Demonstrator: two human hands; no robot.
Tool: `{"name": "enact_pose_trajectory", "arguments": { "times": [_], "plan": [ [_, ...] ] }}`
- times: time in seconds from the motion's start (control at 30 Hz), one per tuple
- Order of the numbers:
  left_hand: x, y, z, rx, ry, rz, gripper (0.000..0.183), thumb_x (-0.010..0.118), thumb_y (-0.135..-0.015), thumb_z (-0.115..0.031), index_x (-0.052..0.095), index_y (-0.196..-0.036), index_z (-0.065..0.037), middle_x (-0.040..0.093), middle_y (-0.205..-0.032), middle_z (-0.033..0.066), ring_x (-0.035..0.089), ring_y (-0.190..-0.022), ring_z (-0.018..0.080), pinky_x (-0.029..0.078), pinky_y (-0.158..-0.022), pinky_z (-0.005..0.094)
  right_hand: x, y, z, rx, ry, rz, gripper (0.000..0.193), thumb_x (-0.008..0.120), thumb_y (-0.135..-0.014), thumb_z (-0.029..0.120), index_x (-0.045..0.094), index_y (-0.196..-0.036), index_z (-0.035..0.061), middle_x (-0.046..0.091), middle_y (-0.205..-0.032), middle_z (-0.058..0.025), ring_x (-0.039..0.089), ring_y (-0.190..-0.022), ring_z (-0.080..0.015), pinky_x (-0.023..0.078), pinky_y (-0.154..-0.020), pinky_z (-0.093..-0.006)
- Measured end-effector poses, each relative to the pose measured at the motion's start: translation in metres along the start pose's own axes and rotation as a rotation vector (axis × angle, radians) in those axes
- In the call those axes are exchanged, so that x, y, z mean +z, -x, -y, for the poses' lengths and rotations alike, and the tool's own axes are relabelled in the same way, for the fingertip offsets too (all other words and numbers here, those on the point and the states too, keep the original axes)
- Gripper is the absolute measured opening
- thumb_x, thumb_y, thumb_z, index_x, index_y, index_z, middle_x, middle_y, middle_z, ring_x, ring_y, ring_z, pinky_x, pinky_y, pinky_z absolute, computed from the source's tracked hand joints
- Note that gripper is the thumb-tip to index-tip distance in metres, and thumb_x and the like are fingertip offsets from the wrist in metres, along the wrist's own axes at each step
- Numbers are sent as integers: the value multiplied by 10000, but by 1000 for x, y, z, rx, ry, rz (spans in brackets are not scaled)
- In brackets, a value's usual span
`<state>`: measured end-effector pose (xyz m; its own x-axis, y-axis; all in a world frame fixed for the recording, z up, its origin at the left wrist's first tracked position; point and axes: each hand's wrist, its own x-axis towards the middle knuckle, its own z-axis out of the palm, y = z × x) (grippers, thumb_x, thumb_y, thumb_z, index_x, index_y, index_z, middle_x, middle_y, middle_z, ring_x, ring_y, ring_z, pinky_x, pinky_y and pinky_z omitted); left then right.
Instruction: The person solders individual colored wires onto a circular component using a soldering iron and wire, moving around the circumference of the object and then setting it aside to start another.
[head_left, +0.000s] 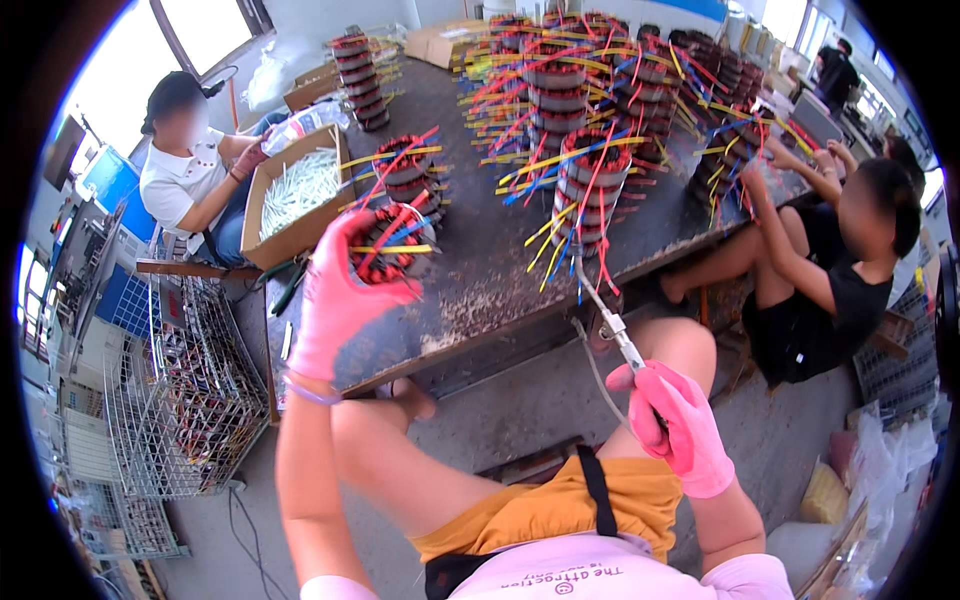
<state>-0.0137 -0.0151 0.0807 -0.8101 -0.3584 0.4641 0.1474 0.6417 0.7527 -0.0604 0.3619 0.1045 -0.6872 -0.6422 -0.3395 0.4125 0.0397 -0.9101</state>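
on the left, a box [305,234] of white tubes [300,190] sits by the table [475,285] edge, maybe for easy reach. the left hand [345,290] seems to grip a wire ring [392,258] over the table's left part, perhaps to steady it. the tall stack [588,195] likely saves room. the right hand [675,415] is curled round a thin metal tool [615,330], its tip pointing away, near that stack.

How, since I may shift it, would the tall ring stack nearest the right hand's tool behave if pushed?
The ring stack could tip, being taller than wide. Looking metallic, it is probably heavy for its size. The thin coloured leads fanning out look flexible and might snag.
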Motion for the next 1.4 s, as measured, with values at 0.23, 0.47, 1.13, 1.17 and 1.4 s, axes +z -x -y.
{"name": "enact_pose_trajectory", "arguments": {
  "times": [0.23, 0.47, 1.13, 1.17, 1.4],
  "plan": [
    [-39, -139, 38, 8, -97, 17, 739, 871, -719, -106, 507, -1353, 6, 620, -1271, 87, 586, -1165, 163, 452, -1030, 306, -29, 0, 17, -171, -21, -78, 410, 481, -1045, 320, 563, -1172, -62, 393, -559, 26, 295, -431, -53, 226, -418, -217],
    [-14, -183, 57, -118, -278, 128, 786, 895, -699, -233, 524, -1347, 15, 641, -1222, 94, 599, -1116, 154, 464, -992, 306, -46, -3, 20, -189, -53, -183, 369, 466, -1047, 281, 585, -1129, -59, 372, -523, 33, 284, -417, -46, 220, -412, -218],
    [-10, -170, 56, -94, -382, 222, 875, 850, -755, -337, 438, -1460, -21, 486, -1460, 157, 437, -1371, 248, 333, -1143, 351, -56, -8, 4, -206, -138, -212, 357, 469, -1053, 274, 604, -1111, -53, 389, -540, 33, 290, -410, -44, 219, -404, -210],
    [-16, -165, 53, -86, -402, 218, 877, 843, -759, -350, 435, -1465, -26, 482, -1466, 161, 423, -1385, 254, 319, -1153, 354, -55, -7, 3, -209, -144, -206, 358, 470, -1054, 273, 602, -1113, -53, 389, -541, 33, 293, -411, -45, 221, -404, -210],
    [-22, -161, 35, -73, -505, 230, 867, 819, -764, -375, 438, -1461, -26, 463, -1488, 179, 402, -1412, 294, 304, -1167, 377, -54, -4, 1, -192, -176, -168, 356, 472, -1053, 269, 590, -1134, -57, 400, -550, 23, 310, -417, -55, 239, -408, -217]
  ]
}}
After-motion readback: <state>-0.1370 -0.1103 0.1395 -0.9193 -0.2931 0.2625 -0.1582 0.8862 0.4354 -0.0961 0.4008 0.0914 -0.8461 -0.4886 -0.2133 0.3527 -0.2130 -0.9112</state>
